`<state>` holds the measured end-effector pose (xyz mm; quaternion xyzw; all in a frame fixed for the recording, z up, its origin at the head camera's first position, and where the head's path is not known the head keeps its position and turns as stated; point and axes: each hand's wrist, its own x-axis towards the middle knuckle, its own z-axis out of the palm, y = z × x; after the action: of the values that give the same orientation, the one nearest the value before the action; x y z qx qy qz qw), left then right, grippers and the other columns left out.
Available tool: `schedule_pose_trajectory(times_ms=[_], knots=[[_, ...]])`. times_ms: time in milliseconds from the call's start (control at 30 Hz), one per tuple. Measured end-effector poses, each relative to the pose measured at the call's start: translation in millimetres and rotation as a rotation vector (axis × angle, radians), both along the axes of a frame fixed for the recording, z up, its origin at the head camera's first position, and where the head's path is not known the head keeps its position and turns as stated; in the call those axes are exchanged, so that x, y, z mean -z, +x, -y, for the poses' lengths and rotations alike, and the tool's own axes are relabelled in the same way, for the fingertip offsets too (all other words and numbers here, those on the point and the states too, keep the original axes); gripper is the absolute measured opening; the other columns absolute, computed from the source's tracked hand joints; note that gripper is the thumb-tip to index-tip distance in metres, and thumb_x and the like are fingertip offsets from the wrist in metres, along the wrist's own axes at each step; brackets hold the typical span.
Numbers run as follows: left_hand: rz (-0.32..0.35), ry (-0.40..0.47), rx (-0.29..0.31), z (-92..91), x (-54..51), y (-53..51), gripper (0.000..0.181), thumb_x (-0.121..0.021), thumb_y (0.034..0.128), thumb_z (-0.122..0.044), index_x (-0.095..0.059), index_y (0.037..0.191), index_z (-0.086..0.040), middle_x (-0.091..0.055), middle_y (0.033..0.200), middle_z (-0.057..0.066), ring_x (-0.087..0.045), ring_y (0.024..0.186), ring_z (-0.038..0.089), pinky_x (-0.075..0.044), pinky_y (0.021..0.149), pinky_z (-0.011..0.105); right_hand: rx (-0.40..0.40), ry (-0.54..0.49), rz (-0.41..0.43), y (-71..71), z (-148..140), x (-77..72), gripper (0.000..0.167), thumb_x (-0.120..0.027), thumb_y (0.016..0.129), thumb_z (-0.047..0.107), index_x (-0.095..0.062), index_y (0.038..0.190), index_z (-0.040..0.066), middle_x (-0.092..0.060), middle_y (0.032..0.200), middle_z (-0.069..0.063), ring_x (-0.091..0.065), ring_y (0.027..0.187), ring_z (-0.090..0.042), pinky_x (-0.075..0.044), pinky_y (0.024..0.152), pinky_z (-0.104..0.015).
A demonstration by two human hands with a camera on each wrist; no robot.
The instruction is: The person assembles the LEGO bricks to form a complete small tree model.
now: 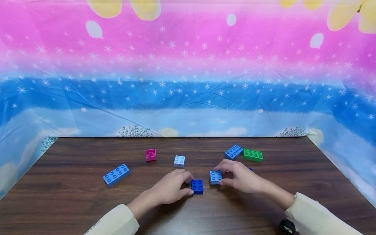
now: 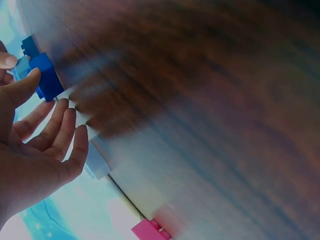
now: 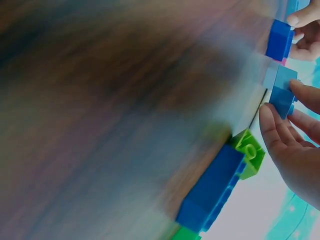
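My left hand (image 1: 174, 186) pinches a dark blue square brick (image 1: 197, 187) between thumb and fingers, studs up. To its right, my right hand (image 1: 239, 176) holds a medium blue square brick (image 1: 215, 177) the same way, and a small gap separates the two bricks. The left wrist view has the dark blue brick (image 2: 46, 77) between the left thumb and fingertips. In the right wrist view, the right thumb and fingers are on the medium blue brick (image 3: 283, 92). My right hand partly hides a dark blue piece (image 1: 251, 169) behind it.
Beyond the hands lie a pale blue brick (image 1: 179, 161), a pink brick (image 1: 151, 155), a long blue brick (image 1: 233, 151) and a green brick (image 1: 253, 155). Another long blue brick (image 1: 116, 175) is at left. A lime brick (image 3: 249, 152) shows in the right wrist view.
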<state>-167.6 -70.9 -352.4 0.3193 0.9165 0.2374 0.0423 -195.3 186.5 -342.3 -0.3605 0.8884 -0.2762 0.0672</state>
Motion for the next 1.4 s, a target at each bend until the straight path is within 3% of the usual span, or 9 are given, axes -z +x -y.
schedule_pose_trajectory(times_ms=[500, 1000, 1400], knots=[[0.0, 0.002, 0.013, 0.2, -0.9, 0.4, 0.025, -0.067, 0.0841, -0.023, -0.059, 0.102, -0.008, -0.056, 0.091, -0.001, -0.05, 0.084, 0.012, -0.045, 0.076, 0.031, -0.086, -0.118, 0.133, 9.2, 32, -9.4, 0.029, -0.064, 0.086, 0.015, -0.06, 0.114, 0.008, -0.055, 0.106, 0.0, -0.056, 0.09, -0.011, -0.049, 0.076, -0.021], [-0.116, -0.01, 0.05, -0.9, 1.0, 1.1, 0.026, -0.07, 0.0812, -0.021, -0.059, 0.098, -0.004, -0.056, 0.087, 0.002, -0.049, 0.079, 0.015, -0.043, 0.068, 0.03, -0.126, -0.11, 0.108, 9.3, 47, -2.0, 0.029, -0.067, 0.083, 0.009, -0.061, 0.111, 0.005, -0.056, 0.104, 0.0, -0.056, 0.084, -0.009, -0.049, 0.072, -0.02], [-0.104, -0.008, 0.054, -0.4, -0.1, 0.7, 0.026, -0.07, 0.0816, -0.021, -0.059, 0.098, -0.003, -0.056, 0.087, 0.002, -0.048, 0.078, 0.014, -0.043, 0.067, 0.03, -0.118, -0.107, 0.1, 9.4, 47, -1.2, 0.029, -0.066, 0.084, 0.009, -0.06, 0.111, 0.005, -0.056, 0.104, -0.001, -0.058, 0.089, -0.009, -0.049, 0.074, -0.02]])
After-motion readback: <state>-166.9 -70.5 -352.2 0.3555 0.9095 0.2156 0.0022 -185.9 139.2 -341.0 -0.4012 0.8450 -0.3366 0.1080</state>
